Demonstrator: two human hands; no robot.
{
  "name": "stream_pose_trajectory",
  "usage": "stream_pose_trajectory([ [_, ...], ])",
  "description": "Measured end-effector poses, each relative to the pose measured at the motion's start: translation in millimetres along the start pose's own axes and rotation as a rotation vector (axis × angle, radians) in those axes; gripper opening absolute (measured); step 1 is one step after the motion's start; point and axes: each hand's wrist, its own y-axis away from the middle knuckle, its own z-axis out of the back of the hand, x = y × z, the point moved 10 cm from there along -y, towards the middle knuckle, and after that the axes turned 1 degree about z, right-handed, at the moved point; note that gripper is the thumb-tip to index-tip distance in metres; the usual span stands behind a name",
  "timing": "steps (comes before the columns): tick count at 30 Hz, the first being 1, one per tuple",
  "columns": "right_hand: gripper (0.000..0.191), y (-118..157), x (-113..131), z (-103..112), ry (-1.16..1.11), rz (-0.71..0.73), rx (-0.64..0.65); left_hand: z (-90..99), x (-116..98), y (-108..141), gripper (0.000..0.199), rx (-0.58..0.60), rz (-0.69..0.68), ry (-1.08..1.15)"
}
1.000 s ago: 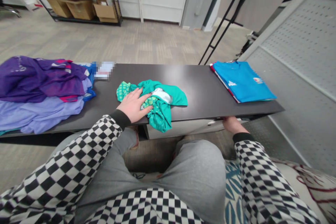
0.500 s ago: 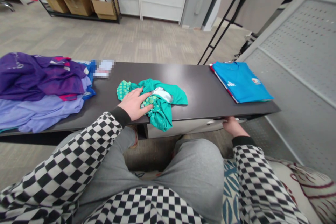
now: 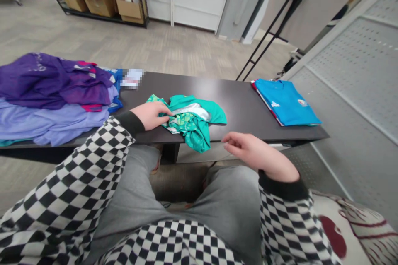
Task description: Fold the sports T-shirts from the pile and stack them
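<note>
A crumpled green T-shirt point(image 3: 214, 109) lies on the dark table, with a silvery-white patch and a patterned light-green part showing. Its lower end hangs over the table's front edge. My left hand point(image 3: 151, 115) is at the shirt's left side, thumb and fingers pinching the patterned cloth there. Over the front edge, to the right of the shirt, hovers my right hand point(image 3: 248, 151); its fingers are loosely curled, a gap shows between thumb and fingertips, and nothing is in it. It does not touch the shirt.
A heap of purple and lavender clothes point(image 3: 56, 85) covers the table's left end. Folded shirts with a blue one on top point(image 3: 284, 103) are stacked at the right end. Beyond stand cardboard boxes point(image 3: 98, 2) on a shelf. A perforated grey panel point(image 3: 357, 83) borders the right side.
My right hand has come up from under the table's front edge and moved left towards the green T-shirt. My left hand, earlier spread flat on the shirt, has drawn left and closed on its cloth.
</note>
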Motion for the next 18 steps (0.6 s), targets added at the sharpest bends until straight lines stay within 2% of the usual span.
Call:
stream_pose_trajectory([
  [2,0.02,-36.5,9.3,16.3,0.039,0.025,-0.136,10.4,-2.5,3.5,0.043,-0.086,0.013,0.038],
  [4,0.03,-65.7,7.8,26.1,0.074,0.022,-0.265,24.9,-3.5,10.0,0.042,-0.213,0.028,0.064],
  [6,0.052,-86.8,4.2,20.8,0.071,0.046,-0.302,38.2,-2.3,18.0,0.042,-0.331,0.051,0.083],
  [8,0.061,-99.1,0.5,8.9,0.034,0.098,-0.302,46.3,-2.8,23.6,0.041,-0.392,0.056,0.116],
  [11,0.047,-103.9,-11.7,2.2,-0.006,0.143,-0.354,48.1,-12.6,21.5,0.039,-0.354,-0.006,0.18],
  [14,0.026,-103.5,-29.8,10.5,-0.042,0.135,-0.412,42.1,-21.8,6.6,0.044,-0.253,-0.042,0.182],
  [18,0.032,-103.8,-63.5,25.6,-0.203,-0.009,-0.515,18.5,-20.4,-25.3,0.035,-0.074,-0.037,-0.01],
])
